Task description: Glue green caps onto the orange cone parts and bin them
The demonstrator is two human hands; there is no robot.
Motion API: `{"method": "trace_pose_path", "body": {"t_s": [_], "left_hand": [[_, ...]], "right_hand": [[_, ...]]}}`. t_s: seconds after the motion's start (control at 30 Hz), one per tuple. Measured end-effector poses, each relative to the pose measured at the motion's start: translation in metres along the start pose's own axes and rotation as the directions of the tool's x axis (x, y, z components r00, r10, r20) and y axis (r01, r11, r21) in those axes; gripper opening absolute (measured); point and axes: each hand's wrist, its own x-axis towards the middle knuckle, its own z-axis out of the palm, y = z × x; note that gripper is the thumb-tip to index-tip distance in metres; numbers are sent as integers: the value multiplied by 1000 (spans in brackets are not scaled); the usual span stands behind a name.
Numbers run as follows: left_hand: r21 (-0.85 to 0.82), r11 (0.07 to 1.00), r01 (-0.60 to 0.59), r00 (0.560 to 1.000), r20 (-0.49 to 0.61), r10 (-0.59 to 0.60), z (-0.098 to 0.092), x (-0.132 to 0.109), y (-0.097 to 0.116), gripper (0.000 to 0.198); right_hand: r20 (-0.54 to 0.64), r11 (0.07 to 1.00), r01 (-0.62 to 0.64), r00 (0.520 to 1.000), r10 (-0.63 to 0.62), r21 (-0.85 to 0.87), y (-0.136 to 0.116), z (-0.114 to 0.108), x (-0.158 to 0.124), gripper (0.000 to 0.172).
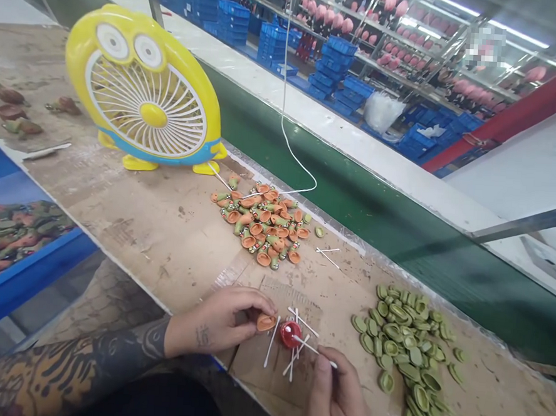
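Between its thumb and fingers, my left hand (228,320) pinches a small orange piece (266,323) with a hollow top, just left of a small red container (290,334). My right hand (337,393) is closed on a white cotton swab (314,350), whose far tip is at the red container. Several loose swabs (271,342) lie around the container on the cardboard. Behind my hands is a pile of orange and green painted pieces (267,223). To the right of the container lies a pile of green oval shells (411,348).
A yellow fan (144,93) stands at the back left, its white cable (291,149) hanging behind the pile. More swabs (328,257) lie near the back edge. A blue crate (25,249) of pieces is at lower left. Beyond the green belt (355,181) are stacked blue crates (334,61).
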Motion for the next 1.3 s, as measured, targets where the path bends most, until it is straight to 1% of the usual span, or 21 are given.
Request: {"method": "trace_pose_path", "body": {"t_s": [0.03, 0.1, 0.17, 0.23, 0.33, 0.47, 0.6, 0.7, 0.77, 0.8, 0.83, 0.9, 0.97, 1.07, 1.2, 1.3], "left_hand": [[5, 1000, 5, 1000, 4, -5, 0, 0, 1, 28], [13, 1000, 9, 1000, 23, -9, -1, 1, 3, 27], [10, 1000, 8, 999, 44, -8, -2, 3, 5, 25], [-1, 1000, -3, 999, 54, 3, -3, 4, 6, 23], [-15, 999, -29, 998, 50, 29, -3, 5, 7, 22], [-18, 999, -42, 997, 66, 43, -4, 6, 9, 22], [-15, 999, -39, 994, 100, 40, -4, 6, 10, 19], [-15, 999, -34, 994, 100, 35, -4, 6, 9, 21], [-8, 999, -35, 995, 92, 36, -4, 6, 9, 23], [-1, 999, -32, 996, 85, 32, -4, 6, 9, 24], [8, 1000, -25, 997, 80, 25, -4, 5, 8, 25], [28, 1000, -4, 998, 65, 3, -4, 5, 9, 26], [42, 999, 10, 999, 49, -12, -5, 4, 9, 28], [38, 999, 4, 999, 37, -5, -5, 3, 8, 29], [35, 999, 3, 999, 41, -5, -6, 3, 6, 27], [57, 997, 58, 997, 48, -61, -6, 2, 5, 28]], "right_hand": [[-30, 999, -11, 999, 12, 37, -2, 1, -2, 25], [-32, 990, 24, 999, -20, 138, -6, 4, -4, 18], [0, 967, 61, 998, -62, 246, -9, 9, -5, 13], [47, 950, 57, 996, -75, 308, -11, 14, -5, 11], [128, 951, 23, 990, -66, 310, -11, 19, -5, 12], [188, 957, 7, 980, -64, 290, -11, 22, -2, 15], [188, 964, 10, 980, -63, 267, -13, 22, 0, 17], [130, 959, 3, 991, -41, 282, -10, 17, 1, 15], [75, 972, 10, 997, -28, 234, -4, 11, 3, 15], [65, 985, 11, 998, -23, 173, -1, 7, 4, 17], [74, 995, 12, 997, -19, 95, 3, 3, 6, 19], [129, 997, 31, 991, -23, -65, 11, -2, 10, 25], [184, 985, 81, 981, -53, -151, 15, -3, 13, 28], [218, 977, 154, 969, -120, -147, 16, 2, 15, 29], [211, 967, 214, 960, -183, -138, 12, 5, 15, 27], [177, 970, 207, 967, -183, -130, 10, 1, 13, 24]]}}
